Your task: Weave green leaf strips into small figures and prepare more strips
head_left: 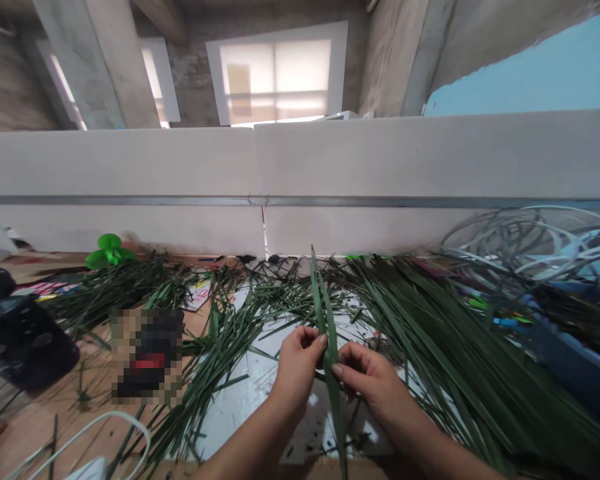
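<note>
A long green leaf strip (pixel 331 393) stands up between my hands, its upper part split into two narrow blades. My left hand (pixel 300 360) pinches it from the left with thumb and forefinger. On the other side, the thumb and fingers of my right hand (pixel 367 377) close on the same leaf a little lower. Beneath them lies a white board (pixel 240 413) strewn with dark leaf scraps. Cut green strips (pixel 225 353) are heaped to the left of my hands. A thick bundle of long palm-like leaves (pixel 445 347) spreads out to the right.
A blue basin (pixel 575 367) and coiled pale strips (pixel 530 247) stand at the right. To the left are a black device (pixel 25 340), a green plastic item (pixel 110 252) and a white cable (pixel 105 415). A white partition (pixel 380 230) closes off the back.
</note>
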### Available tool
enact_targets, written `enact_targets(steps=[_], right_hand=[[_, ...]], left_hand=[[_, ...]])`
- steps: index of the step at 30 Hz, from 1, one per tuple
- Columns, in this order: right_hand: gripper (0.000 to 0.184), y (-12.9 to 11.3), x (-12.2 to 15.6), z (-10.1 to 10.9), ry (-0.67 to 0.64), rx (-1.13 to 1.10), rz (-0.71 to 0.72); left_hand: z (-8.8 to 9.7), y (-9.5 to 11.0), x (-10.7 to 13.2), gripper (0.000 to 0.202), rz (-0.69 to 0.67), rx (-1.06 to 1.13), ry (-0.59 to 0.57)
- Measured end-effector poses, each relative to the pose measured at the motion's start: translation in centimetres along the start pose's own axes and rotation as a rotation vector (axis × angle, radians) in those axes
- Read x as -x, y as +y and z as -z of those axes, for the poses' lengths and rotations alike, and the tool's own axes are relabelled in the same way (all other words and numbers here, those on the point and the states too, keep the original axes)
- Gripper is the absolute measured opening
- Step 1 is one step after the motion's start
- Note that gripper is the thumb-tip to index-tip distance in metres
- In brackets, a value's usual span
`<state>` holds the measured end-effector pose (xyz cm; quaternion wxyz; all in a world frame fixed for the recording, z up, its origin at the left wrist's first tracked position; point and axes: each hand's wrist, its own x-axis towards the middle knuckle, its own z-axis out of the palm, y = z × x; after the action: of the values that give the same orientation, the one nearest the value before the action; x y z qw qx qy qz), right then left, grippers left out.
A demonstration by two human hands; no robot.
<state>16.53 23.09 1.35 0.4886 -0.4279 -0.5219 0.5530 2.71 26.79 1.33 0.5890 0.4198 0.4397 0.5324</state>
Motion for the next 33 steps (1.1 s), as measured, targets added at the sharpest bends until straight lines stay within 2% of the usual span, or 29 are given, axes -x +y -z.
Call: enact_targets(steps=[5, 8, 13, 16, 19, 21, 25, 29, 33], right_hand=[[0.028, -0.5, 0.7, -0.3, -0.015, 0.056, 0.074], [0.03, -0.5, 0.6, -0.2, 0.003, 0.043, 0.067], [0.039, -0.1, -0.3, 0.3, 0.081, -0.043, 0.0], [0.041, 0.3, -0.6, 0.5, 0.079, -0.133, -0.073], [0.04, 0.9, -0.5, 0.4, 0.002, -0.191, -0.187], [0.041, 1.3, -0.4, 0.4, -0.022, -0.189, -0.214], [0.045, 1.6, -0.4, 0.3, 0.022, -0.127, -0.128], [0.045, 0.4, -0.1, 0.0, 0.04, -0.018, -0.02], [0.044, -0.6, 0.3, -0.3, 0.049, -0.022, -0.005]], left_hand=[[0.3, -0.2, -0.5, 0.036, 0.023, -0.014, 0.023], [0.4, 0.0, -0.4, 0.037, 0.039, -0.012, 0.011], [0.4, 0.9, 0.3, 0.04, 0.166, -0.009, -0.157], [0.5, 1.0, 0.5, 0.042, 0.174, -0.014, -0.201], [0.6, 0.9, 0.3, 0.043, 0.144, -0.002, -0.167], [0.7, 0.7, 0.1, 0.043, 0.131, 0.003, -0.144], [0.7, 0.4, -0.1, 0.041, 0.103, -0.002, -0.111], [0.7, 0.1, -0.4, 0.037, 0.074, -0.023, -0.061], [1.0, -0.1, -0.8, 0.035, 0.072, -0.031, -0.039]])
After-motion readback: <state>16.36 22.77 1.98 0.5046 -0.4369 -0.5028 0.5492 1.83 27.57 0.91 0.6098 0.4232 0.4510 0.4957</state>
